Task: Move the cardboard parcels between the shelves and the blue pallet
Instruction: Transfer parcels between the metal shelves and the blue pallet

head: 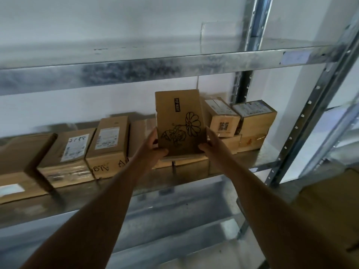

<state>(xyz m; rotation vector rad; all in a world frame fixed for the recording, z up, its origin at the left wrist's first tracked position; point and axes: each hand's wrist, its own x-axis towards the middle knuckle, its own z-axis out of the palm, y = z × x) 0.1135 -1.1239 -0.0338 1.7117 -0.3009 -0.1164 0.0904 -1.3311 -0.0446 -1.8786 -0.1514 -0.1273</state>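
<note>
We find the scene dim and flat, lit by soft, cool light from above and right, where the white wall [116,20] reads brightest. Both forearms are dark and underexposed. Motion blur smears the metal shelf beam [136,68], and the lower shelf [174,220] is soft too. The printed parcel [179,121] at centre is sharpest. Dull reflections streak the shelf surfaces. Wide-angle distortion bows the beam and tilts the right upright [310,113]

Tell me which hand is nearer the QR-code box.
Right. The right hand grips the flower box's right edge, just below-left of the QR-code box. The left hand grips the flower box's left edge, on its far side.
</note>
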